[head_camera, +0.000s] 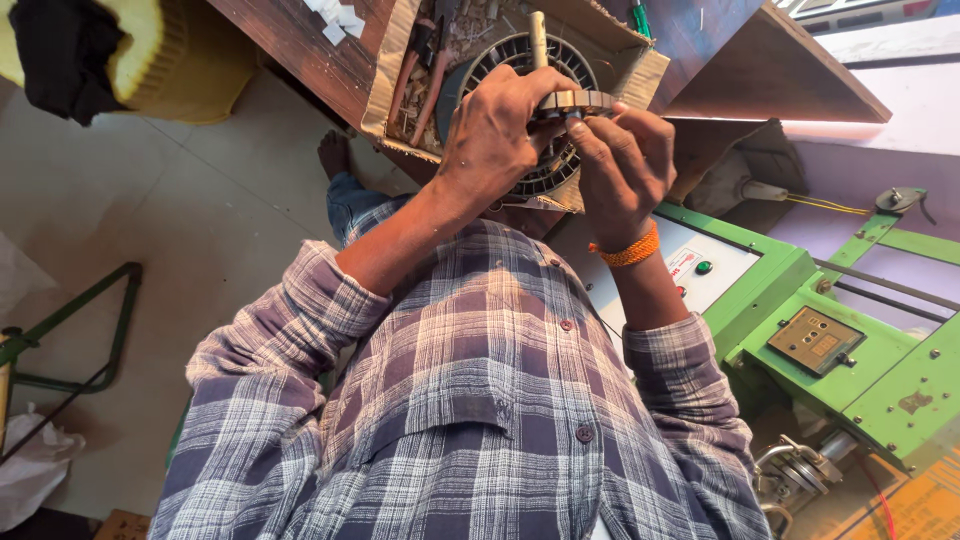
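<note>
Up near the top of the view, both hands meet on a toothed metal ring (577, 101), a slotted round part held in the air over a cardboard box (385, 75). The left hand (497, 135) wraps over the ring from the left, fingers curled closed around its edge. The right hand (622, 165) pinches the ring from the right side, thumb and fingertips pressed on it; an orange thread band (630, 251) sits on that wrist. Just behind the hands, inside the box, lies a grey round fan-like part (525, 60) with slots around it, and a pale wooden handle (538, 38) stands up above the left hand's knuckles. Pliers with red grips (425, 70) lie in the left part of the box. To the right stands a green machine (850, 330) with a small control panel (815, 340). Below, the person's checked shirt (480, 400) fills the lower view.
</note>
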